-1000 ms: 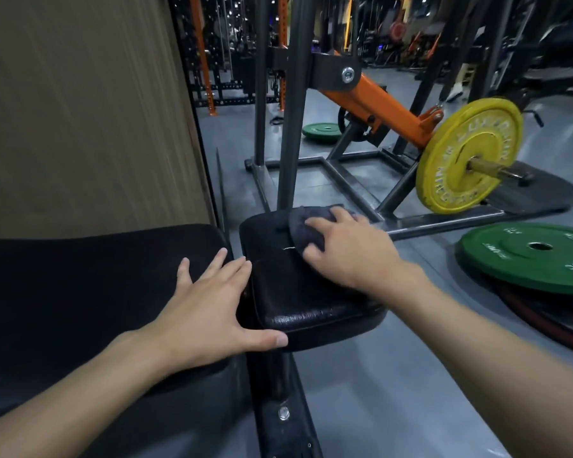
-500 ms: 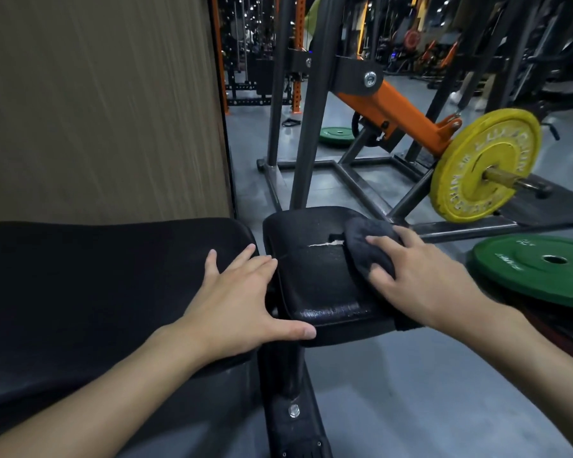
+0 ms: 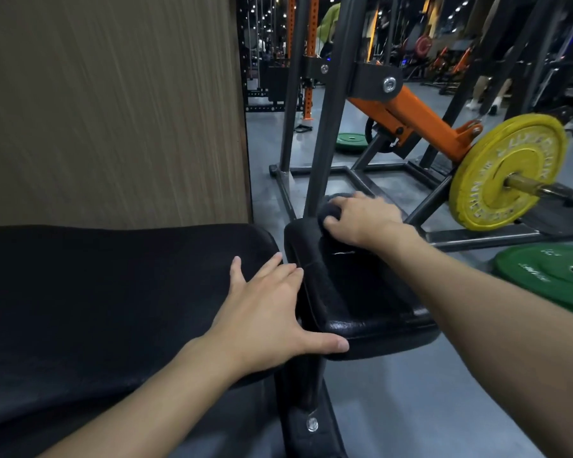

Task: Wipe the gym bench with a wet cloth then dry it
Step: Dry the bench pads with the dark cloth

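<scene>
Cloth at the far edge of the small bench pad
Left hand lies flat, fingers spread wide, on the long pad, thumb against the small bench pad; beyond, the right hand curls its fingers over the cloth; yellow plate behind
</scene>
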`<act>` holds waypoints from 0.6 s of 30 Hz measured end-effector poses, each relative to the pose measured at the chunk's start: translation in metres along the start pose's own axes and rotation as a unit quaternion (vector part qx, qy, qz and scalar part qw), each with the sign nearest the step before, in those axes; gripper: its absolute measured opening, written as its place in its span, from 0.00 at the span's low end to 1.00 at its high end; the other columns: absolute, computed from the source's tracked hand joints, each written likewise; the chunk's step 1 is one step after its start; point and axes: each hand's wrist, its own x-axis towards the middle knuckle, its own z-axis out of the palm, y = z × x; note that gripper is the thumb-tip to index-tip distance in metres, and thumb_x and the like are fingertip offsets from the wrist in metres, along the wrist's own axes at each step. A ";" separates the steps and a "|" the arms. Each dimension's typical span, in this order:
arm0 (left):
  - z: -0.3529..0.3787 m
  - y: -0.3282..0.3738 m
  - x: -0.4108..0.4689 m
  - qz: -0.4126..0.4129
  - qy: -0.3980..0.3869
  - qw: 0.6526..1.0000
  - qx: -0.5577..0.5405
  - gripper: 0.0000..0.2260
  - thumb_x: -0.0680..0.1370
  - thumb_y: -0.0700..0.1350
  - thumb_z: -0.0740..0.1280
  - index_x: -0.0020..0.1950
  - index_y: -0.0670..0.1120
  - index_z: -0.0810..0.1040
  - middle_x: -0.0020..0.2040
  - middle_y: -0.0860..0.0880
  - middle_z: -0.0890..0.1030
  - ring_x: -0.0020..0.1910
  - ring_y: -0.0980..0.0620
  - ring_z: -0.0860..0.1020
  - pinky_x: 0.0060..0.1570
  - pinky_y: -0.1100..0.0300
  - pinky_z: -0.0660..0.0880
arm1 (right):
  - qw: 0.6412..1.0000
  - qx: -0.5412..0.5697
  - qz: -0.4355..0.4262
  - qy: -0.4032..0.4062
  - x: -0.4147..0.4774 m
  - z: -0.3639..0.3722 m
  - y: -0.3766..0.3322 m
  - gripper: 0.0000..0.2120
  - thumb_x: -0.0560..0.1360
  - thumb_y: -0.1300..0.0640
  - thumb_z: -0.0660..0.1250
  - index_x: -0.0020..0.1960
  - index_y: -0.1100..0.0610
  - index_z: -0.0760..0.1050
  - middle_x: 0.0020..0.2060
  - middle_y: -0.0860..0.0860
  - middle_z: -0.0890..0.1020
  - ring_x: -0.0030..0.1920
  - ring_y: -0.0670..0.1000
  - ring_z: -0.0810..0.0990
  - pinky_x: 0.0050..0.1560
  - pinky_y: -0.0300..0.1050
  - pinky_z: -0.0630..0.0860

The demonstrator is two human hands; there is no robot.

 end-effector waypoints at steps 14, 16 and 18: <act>-0.001 0.000 -0.004 0.002 0.010 1.000 -0.020 0.50 0.62 0.79 0.61 0.77 0.53 0.61 0.77 0.60 0.61 0.78 0.60 0.46 0.74 0.38 0.39 | 0.997 0.062 0.011 0.041 -0.036 0.005 0.050 0.24 0.75 0.39 0.57 0.71 0.40 0.68 0.71 0.49 0.69 0.67 0.61 0.72 0.62 0.59 0.71; -0.001 0.000 -0.004 0.005 0.015 1.000 -0.023 0.49 0.62 0.79 0.61 0.77 0.53 0.61 0.77 0.59 0.61 0.78 0.60 0.47 0.74 0.37 0.39 | 0.997 0.057 0.046 0.036 -0.041 0.003 0.059 0.24 0.77 0.40 0.57 0.72 0.41 0.67 0.71 0.51 0.69 0.67 0.62 0.72 0.60 0.59 0.70; 0.000 0.000 -0.003 0.005 0.018 1.000 -0.022 0.49 0.62 0.79 0.61 0.77 0.53 0.62 0.77 0.59 0.62 0.78 0.60 0.47 0.74 0.37 0.39 | 0.997 0.030 0.060 0.040 -0.049 0.002 0.050 0.25 0.77 0.41 0.56 0.73 0.42 0.66 0.72 0.52 0.68 0.67 0.64 0.71 0.61 0.59 0.70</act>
